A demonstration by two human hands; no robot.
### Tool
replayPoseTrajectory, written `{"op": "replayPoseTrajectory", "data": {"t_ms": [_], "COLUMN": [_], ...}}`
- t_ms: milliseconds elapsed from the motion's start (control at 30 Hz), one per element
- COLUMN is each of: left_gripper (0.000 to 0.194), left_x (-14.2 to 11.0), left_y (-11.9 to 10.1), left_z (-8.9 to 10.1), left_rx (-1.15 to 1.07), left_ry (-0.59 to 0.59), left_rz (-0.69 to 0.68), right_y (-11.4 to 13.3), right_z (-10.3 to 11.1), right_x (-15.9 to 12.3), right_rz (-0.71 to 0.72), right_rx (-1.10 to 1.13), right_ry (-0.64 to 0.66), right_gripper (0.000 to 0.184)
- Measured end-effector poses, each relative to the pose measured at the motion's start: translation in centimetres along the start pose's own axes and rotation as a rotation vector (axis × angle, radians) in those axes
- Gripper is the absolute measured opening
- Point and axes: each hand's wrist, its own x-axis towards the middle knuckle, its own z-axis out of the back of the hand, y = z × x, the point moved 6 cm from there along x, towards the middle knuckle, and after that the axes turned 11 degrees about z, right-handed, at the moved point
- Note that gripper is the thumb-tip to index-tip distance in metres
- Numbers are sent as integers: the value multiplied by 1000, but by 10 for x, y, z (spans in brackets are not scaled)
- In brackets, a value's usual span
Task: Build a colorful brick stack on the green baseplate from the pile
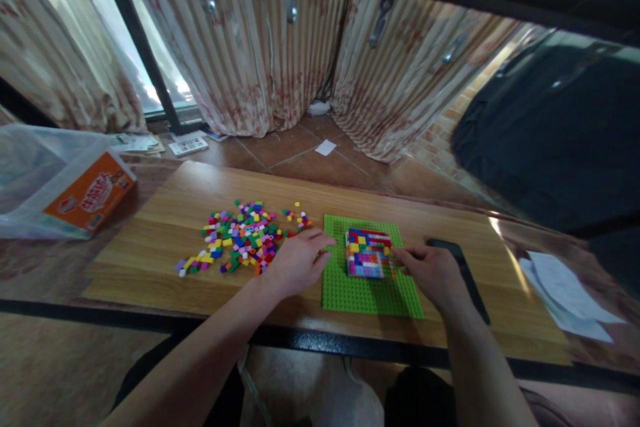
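A green baseplate (345,297) lies on the wooden board, carrying a block of multicoloured toy bricks (367,260) with several stacked layers. At the right side of that block, my right hand (433,273) has its thumb and fingers pinched together; whatever they hold is too small to make out. My left hand (300,260) hovers by the left edge of the baseplate, thumb and fingers apart with nothing visible between them. A spread of loose toy bricks (250,233) lies to its left, partly behind the hand.
A black phone-like slab (465,280) lies flat beyond my right hand. Papers (570,293) rest at the far right. A clear plastic tub (30,180) with an orange label stands at the left. The wooden board (165,220) ends at a dark table edge (320,340) near me.
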Motion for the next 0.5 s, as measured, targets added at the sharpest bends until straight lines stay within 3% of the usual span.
{"op": "replayPoseTrajectory", "data": {"t_ms": [500], "left_gripper": [17], "left_x": [0], "left_y": [-1], "left_z": [-2], "left_rx": [89], "left_ry": [68], "left_rz": [-2], "right_y": [-9], "right_z": [-13], "right_x": [4], "right_rz": [-3], "right_rx": [147], "right_ry": [43], "right_gripper": [52]}}
